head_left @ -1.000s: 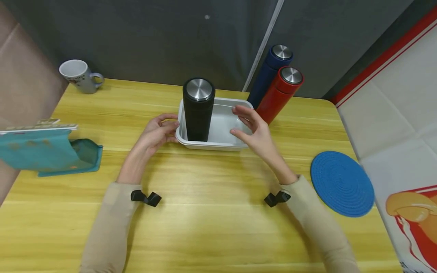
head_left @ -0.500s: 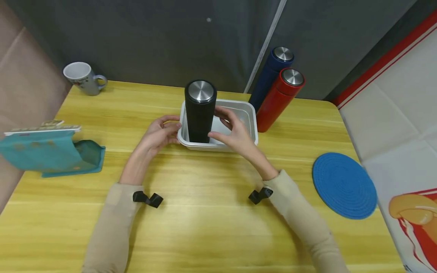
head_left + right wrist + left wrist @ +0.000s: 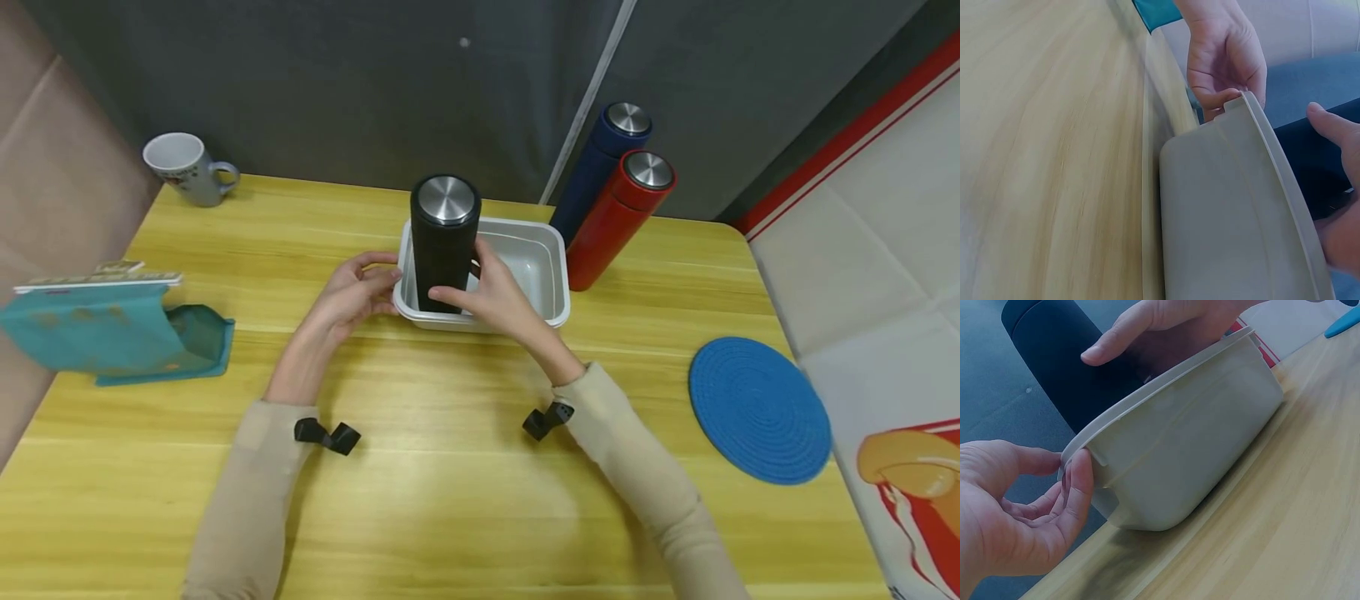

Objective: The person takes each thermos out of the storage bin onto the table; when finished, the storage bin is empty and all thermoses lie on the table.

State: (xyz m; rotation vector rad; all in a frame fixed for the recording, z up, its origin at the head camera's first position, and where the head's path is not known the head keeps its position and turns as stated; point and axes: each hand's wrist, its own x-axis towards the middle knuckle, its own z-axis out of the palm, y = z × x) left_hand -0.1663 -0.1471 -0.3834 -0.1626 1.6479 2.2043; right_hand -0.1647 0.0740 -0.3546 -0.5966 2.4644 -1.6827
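A black thermos flask [image 3: 441, 254] with a steel-topped lid stands upright in the left part of a light grey plastic basin [image 3: 564, 279]. My right hand [image 3: 498, 293] reaches over the basin and holds the flask low on its right side, thumb across the front and fingers behind. In the left wrist view, that thumb lies along the dark flask [image 3: 1054, 362]. My left hand [image 3: 354, 293] pinches the basin's left rim between thumb and fingers, as the right wrist view also shows. The flask's base is hidden behind the basin wall [image 3: 1191, 444].
A red thermos flask [image 3: 618, 221] and a blue one [image 3: 596, 162] stand just right of the basin. A grey mug [image 3: 191, 171] is at the back left, a teal bag [image 3: 112, 329] at the left, and a round blue placemat [image 3: 759, 410] at the right. A dark panel [image 3: 337, 92] closes off the back.
My right hand has moved left from the basin's right side to the black flask and taken hold of it. My left hand has stayed at the rim.
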